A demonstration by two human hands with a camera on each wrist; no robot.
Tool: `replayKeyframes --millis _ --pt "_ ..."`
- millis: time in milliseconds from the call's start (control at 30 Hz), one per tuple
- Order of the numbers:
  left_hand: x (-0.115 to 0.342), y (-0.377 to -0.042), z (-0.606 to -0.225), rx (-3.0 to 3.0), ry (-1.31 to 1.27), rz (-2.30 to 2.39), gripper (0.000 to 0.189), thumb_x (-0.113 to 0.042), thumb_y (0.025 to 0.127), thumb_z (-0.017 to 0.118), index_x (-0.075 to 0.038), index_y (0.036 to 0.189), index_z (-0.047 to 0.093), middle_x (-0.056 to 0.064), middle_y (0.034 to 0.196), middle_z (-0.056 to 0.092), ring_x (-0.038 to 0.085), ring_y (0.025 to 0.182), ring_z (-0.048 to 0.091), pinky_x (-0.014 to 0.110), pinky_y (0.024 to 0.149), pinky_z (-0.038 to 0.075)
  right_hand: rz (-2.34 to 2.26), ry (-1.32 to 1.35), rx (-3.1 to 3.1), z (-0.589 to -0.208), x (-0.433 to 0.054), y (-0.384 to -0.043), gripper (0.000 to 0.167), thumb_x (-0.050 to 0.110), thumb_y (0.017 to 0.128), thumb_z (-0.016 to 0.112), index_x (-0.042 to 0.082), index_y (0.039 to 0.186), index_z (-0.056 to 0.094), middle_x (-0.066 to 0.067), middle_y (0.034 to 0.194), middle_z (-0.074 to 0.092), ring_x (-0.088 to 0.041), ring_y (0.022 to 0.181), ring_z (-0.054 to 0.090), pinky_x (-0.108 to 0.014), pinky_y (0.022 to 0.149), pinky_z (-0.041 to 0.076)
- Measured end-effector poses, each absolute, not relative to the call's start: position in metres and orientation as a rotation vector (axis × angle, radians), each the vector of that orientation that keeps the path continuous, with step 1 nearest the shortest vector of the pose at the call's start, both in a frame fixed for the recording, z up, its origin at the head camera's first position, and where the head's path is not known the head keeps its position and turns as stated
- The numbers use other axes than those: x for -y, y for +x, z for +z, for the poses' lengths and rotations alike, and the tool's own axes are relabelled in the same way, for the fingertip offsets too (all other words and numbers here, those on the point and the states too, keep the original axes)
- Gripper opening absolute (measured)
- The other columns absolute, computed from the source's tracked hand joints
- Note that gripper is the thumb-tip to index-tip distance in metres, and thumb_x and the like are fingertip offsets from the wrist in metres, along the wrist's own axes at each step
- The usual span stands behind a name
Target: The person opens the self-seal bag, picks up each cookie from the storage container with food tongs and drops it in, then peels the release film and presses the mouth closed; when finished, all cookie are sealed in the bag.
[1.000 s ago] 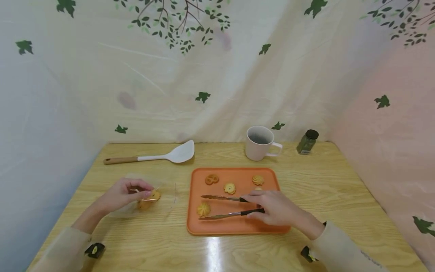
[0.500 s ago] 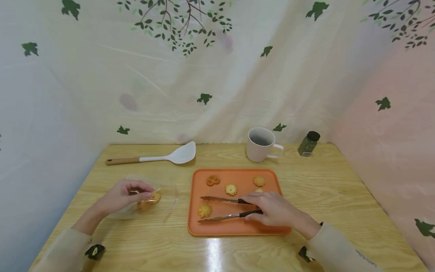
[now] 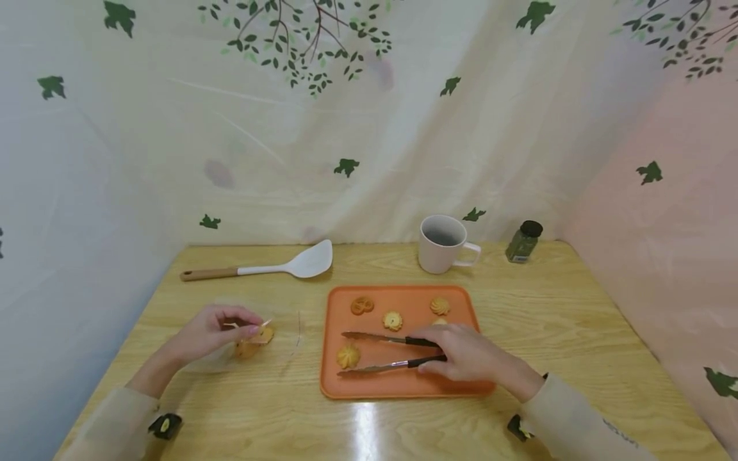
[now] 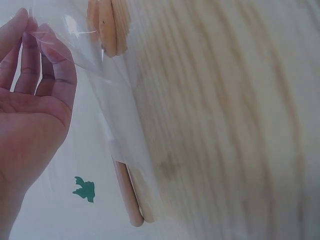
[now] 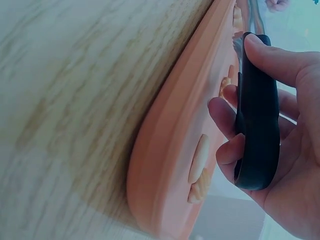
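Note:
My left hand (image 3: 221,333) pinches the edge of a clear plastic bag (image 4: 65,37) between thumb and fingers. Inside the bag lie a few cookies (image 4: 111,25), close to the table. My right hand (image 3: 466,353) grips the black handles of metal tongs (image 3: 377,367) over the orange tray (image 3: 415,390). The two arms of the tongs are spread apart, pointing left, and one tip lies beside a round swirled cookie (image 3: 348,356). A pretzel-shaped cookie (image 3: 362,305), a flower-shaped cookie (image 3: 393,321) and a swirl cookie (image 3: 440,306) also sit on the tray; another is partly hidden behind my right hand.
A white spatula (image 3: 308,261) with a wooden handle lies at the back left. Behind the tray stands a pale mug (image 3: 436,250), its handle to the right. Farther right is a small dark-lidded jar (image 3: 523,243). A leaf-printed cloth (image 3: 277,160) hangs behind the table.
The whole view shifts slightly. Both hands stay almost in place, the left on the bag and the right on the tongs, whose arms remain spread.

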State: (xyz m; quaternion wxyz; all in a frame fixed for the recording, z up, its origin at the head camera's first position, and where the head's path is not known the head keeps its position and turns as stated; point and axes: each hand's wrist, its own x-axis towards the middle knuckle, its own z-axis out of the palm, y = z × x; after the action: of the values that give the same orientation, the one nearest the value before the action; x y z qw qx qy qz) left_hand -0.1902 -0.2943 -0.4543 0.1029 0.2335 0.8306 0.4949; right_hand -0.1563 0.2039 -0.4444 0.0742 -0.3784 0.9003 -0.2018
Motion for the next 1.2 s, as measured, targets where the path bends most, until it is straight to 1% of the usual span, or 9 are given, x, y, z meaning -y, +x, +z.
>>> replayKeyframes --millis 100,300,433,567,767,800,900,1033,1200 --pt "0.2946 -0.1875 -0.4543 -2.463 0.668 1.458 0.016 -0.012 0.097 0.071 -0.002 0.109 0.075 0.014 0.103 0.073 0.014 0.087 0.067 0.029 0.073 0.057 -0.590 -1.170 -2.706 -0.4434 -0.2037 -0.1566 0.053 0.039 0.094 0.074 0.013 0.138 0.062 -0.003 0.127 0.067 -0.014 0.106 0.066 -0.039 0.083 0.056" --pt "0.2937 -0.1916 -0.4534 -2.476 0.684 1.447 0.015 -0.014 0.097 0.071 -0.005 0.108 0.075 0.012 0.103 0.073 0.014 0.087 0.067 0.028 0.073 0.057 -0.536 -1.225 -2.722 -0.4425 -0.2061 -0.1581 0.053 0.040 0.096 0.072 0.008 0.138 0.063 -0.007 0.128 0.068 -0.020 0.110 0.067 -0.042 0.086 0.057" --pt "0.2967 -0.1894 -0.4534 -2.478 0.694 1.461 0.014 -0.011 0.096 0.072 -0.004 0.108 0.075 0.012 0.104 0.074 0.013 0.088 0.068 0.028 0.073 0.057 -0.533 -1.252 -2.717 -0.4439 -0.2040 -0.1590 0.054 0.040 0.096 0.072 0.006 0.138 0.063 -0.007 0.126 0.069 -0.019 0.110 0.067 -0.040 0.086 0.057" --pt "0.2999 -0.1838 -0.4533 -2.470 0.694 1.478 0.014 -0.009 0.096 0.071 -0.003 0.108 0.075 0.015 0.103 0.073 0.013 0.088 0.068 0.029 0.072 0.057 -0.528 -1.244 -2.698 -0.4445 -0.2010 -0.1585 0.056 0.042 0.096 0.071 0.007 0.139 0.062 -0.005 0.122 0.070 -0.015 0.104 0.067 -0.037 0.082 0.057" --pt "0.2947 -0.1860 -0.4525 -2.451 0.695 1.479 0.017 -0.012 0.098 0.070 -0.002 0.110 0.074 0.016 0.103 0.072 0.016 0.088 0.067 0.029 0.073 0.057 -0.533 -1.195 -2.687 -0.4415 -0.2052 -0.1582 0.055 0.040 0.097 0.070 0.005 0.139 0.061 -0.007 0.123 0.069 -0.016 0.103 0.068 -0.037 0.080 0.057" --pt "0.2939 -0.1866 -0.4522 -2.452 0.691 1.480 0.016 -0.013 0.098 0.070 -0.003 0.110 0.074 0.015 0.103 0.072 0.016 0.088 0.066 0.029 0.073 0.057 -0.538 -1.197 -2.689 -0.4410 -0.2058 -0.1585 0.054 0.039 0.097 0.069 0.005 0.139 0.061 -0.007 0.123 0.069 -0.015 0.102 0.068 -0.036 0.079 0.057" --pt "0.2931 -0.1877 -0.4519 -2.462 0.683 1.479 0.015 -0.013 0.097 0.070 -0.005 0.109 0.075 0.014 0.103 0.073 0.015 0.089 0.066 0.029 0.073 0.056 -0.564 -1.205 -2.678 -0.4397 -0.2066 -0.1597 0.050 0.038 0.098 0.068 0.007 0.138 0.063 -0.002 0.111 0.071 -0.009 0.085 0.067 -0.030 0.068 0.055" --pt "0.2950 -0.1864 -0.4532 -2.466 0.669 1.477 0.013 -0.012 0.097 0.071 -0.007 0.108 0.076 0.011 0.102 0.074 0.014 0.088 0.067 0.029 0.073 0.057 -0.593 -1.203 -2.653 -0.4406 -0.2067 -0.1607 0.047 0.037 0.100 0.066 0.009 0.137 0.065 0.007 0.095 0.067 0.000 0.069 0.055 -0.022 0.058 0.046" --pt "0.2975 -0.1843 -0.4550 -2.451 0.668 1.483 0.014 -0.012 0.097 0.070 -0.006 0.109 0.076 0.009 0.102 0.074 0.015 0.087 0.067 0.030 0.072 0.057 -0.596 -1.221 -2.656 -0.4434 -0.2064 -0.1602 0.045 0.037 0.099 0.066 0.011 0.136 0.065 0.010 0.094 0.066 0.002 0.068 0.053 -0.021 0.057 0.045"
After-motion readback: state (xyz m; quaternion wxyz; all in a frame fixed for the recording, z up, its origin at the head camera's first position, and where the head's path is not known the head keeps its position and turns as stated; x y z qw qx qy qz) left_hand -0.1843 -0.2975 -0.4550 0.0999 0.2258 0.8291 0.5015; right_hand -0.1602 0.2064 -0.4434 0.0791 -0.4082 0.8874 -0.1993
